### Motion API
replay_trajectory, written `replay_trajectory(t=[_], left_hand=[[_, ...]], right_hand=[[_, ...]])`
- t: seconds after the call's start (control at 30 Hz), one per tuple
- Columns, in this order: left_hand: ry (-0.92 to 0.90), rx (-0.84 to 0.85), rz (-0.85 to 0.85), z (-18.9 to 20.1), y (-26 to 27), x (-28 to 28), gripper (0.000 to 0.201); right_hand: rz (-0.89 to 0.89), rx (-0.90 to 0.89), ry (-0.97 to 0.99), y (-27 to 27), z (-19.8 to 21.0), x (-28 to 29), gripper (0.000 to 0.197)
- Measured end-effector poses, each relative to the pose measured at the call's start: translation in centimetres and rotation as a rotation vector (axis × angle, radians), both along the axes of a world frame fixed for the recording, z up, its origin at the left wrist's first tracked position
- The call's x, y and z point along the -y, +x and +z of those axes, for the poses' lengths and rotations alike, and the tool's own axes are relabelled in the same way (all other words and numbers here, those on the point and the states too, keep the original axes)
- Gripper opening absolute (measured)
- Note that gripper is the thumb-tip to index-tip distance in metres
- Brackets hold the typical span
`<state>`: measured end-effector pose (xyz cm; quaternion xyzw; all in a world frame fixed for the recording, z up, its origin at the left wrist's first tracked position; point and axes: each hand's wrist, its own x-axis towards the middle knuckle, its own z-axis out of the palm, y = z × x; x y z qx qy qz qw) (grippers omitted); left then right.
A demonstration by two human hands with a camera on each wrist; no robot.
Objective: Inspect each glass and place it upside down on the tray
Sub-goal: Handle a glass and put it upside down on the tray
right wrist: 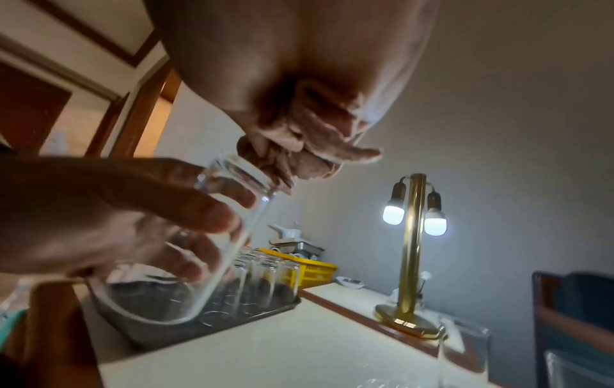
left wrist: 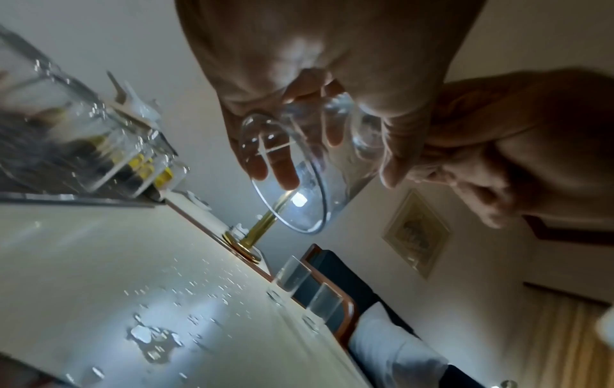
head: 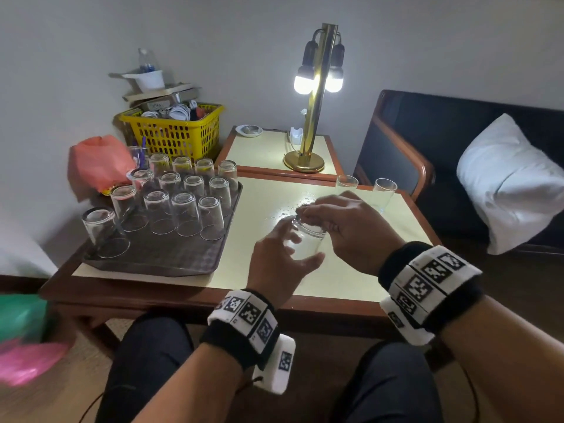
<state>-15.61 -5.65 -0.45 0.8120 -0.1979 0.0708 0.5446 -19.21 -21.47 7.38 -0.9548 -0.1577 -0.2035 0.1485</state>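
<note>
A clear glass (head: pixel 309 239) is held tilted above the cream table (head: pixel 351 279), base up and mouth pointing down toward me. My left hand (head: pixel 280 257) curls round its body; in the left wrist view its fingers (left wrist: pixel 285 173) show through the glass (left wrist: pixel 299 189). My right hand (head: pixel 341 221) pinches the base end, with its fingertips (right wrist: pixel 282 162) curled on the glass (right wrist: pixel 186 294). The dark tray (head: pixel 171 257) on the table's left carries several glasses standing upside down (head: pixel 184 213). Two more glasses (head: pixel 346 181) (head: pixel 384 192) stand upright at the table's far right edge.
Water drops (head: pixel 293 209) lie on the table beyond the hands. A brass lamp (head: pixel 308 148) stands lit on the side table behind. A yellow basket (head: pixel 177 132) and a red bag (head: pixel 97 163) sit behind the tray. An armchair with a white pillow (head: pixel 512 178) is at right.
</note>
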Motion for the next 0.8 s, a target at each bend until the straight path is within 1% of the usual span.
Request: replay_trajectory(t=[0.07, 0.13, 0.2, 0.27, 0.33, 0.4, 0.47, 0.53, 0.6, 0.7, 0.8], left_hand=[[-0.032, 0.001, 0.002, -0.1, -0.1, 0.2, 0.071], [-0.073, -0.01, 0.019, -0.4, 0.2, -0.3, 0.07], [-0.091, -0.009, 0.024, -0.5, -0.1, -0.5, 0.071], [-0.094, 0.017, 0.027, -0.2, -0.5, -0.2, 0.071], [-0.103, 0.037, 0.048, 0.1, -0.3, -0.2, 0.069], [-0.121, 0.058, 0.085, 0.4, 0.0, -0.7, 0.065], [-0.137, 0.075, 0.107, 0.7, -0.5, -0.8, 0.065], [-0.148, 0.088, 0.098, 0.9, -1.3, 0.0, 0.067], [-0.174, 0.093, 0.093, 0.8, -1.5, 0.4, 0.068], [-0.194, 0.09, 0.106, 0.5, -1.3, 0.2, 0.065], [-0.204, 0.088, 0.098, 0.8, -1.8, 0.9, 0.067]], right_hand=[[0.044, 0.017, -0.001, -0.2, 0.2, -0.9, 0.03], [0.114, -0.004, 0.013, -0.8, 0.1, -1.2, 0.028], [0.098, -0.008, 0.016, -0.9, 0.4, -0.8, 0.028], [0.061, 0.032, -0.003, -0.7, 0.9, -0.9, 0.028], [0.085, 0.059, -0.003, -0.9, 1.0, -1.7, 0.029], [0.123, 0.043, 0.046, -1.5, 1.0, -1.8, 0.029], [0.106, 0.041, 0.071, -1.7, 1.3, -1.3, 0.028], [0.074, 0.09, 0.04, -1.7, 1.8, -1.3, 0.027], [0.106, 0.12, 0.023, -2.0, 1.9, -2.0, 0.028], [0.16, 0.075, 0.054, -2.4, 2.0, -1.4, 0.027], [0.102, 0.105, 0.01, -1.8, 2.6, -0.8, 0.026]])
